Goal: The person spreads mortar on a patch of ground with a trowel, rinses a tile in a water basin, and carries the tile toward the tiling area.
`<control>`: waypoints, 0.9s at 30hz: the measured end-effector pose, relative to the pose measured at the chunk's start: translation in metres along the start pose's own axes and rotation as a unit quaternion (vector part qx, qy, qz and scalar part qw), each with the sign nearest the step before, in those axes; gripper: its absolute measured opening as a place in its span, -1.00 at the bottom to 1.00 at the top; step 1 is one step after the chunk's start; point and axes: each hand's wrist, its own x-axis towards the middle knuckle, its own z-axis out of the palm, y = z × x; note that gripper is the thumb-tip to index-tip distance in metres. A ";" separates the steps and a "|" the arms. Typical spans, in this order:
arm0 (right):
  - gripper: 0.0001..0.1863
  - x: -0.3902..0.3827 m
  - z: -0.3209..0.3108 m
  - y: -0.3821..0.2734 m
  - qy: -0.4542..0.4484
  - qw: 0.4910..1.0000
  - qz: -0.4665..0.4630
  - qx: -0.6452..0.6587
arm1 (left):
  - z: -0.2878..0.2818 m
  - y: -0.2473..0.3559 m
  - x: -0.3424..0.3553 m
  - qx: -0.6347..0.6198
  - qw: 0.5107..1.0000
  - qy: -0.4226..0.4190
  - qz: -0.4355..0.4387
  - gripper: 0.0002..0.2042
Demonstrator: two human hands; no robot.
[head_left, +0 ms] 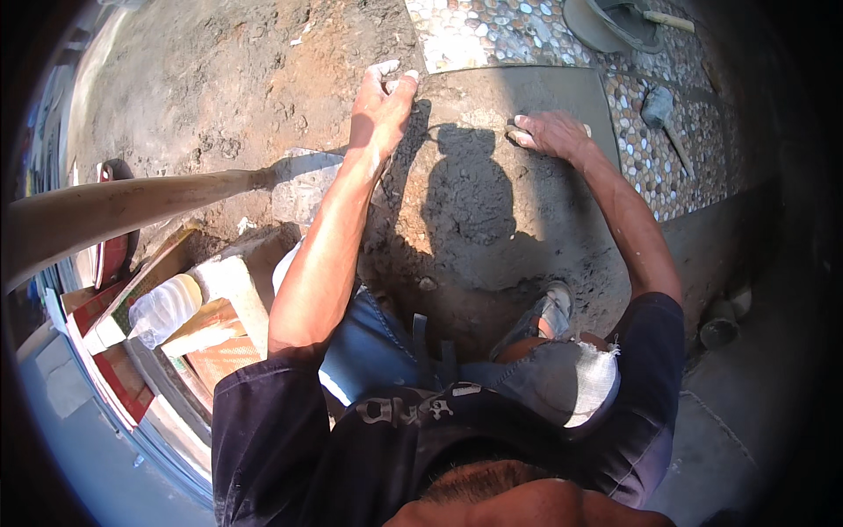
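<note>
Head view, the only one: nearest the camera is your dark shirt (378,465), then your jeans (369,338), knees bent. Landmark for all places: the pebble paving (659,158).

The grey mortar bed (562,198) is what you're on: it lies in front of you, touching the pebble paving along its far edge and right edge. Smoother by those edges, rough and lumpy nearer you. Step in hand, my judgement: working the bed's surface by the paving edge. Next move probably calls for light, even pressure and a check of level against the pebble paving.

Your left hand (382,110) is just left of the paving's near corner, fingers bent, thumb near the index; can't tell if they grasp anything. Your right hand (558,133) is over the bed, left of the paving's right-hand part, fingers curled down; can't tell what, if anything, is gripped. Pale residue on both.

Around: mallet (659,110) on the paving; basin (593,22) on its far part. Well left of the paving: wooden pole (132,211), running in near your left forearm, likely the main snag; nearer you, clear plastic container (165,307) among boxes. Your head's shadow falls on the bed, left of the paving's right-hand part, and may hide unevenness.
</note>
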 end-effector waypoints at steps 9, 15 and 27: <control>-0.53 0.044 -0.009 -0.009 0.046 0.990 0.114 0.063 | -0.001 -0.002 0.004 0.009 1.000 0.012 0.005 -0.55; -0.44 0.040 0.051 0.014 -0.025 0.980 0.153 0.125 | 0.020 0.005 0.002 -0.003 1.000 -0.009 0.016 -0.53; -0.66 -0.157 0.071 -0.078 -0.155 0.945 0.014 0.289 | 0.022 0.002 -0.004 0.002 1.000 -0.013 0.002 -0.54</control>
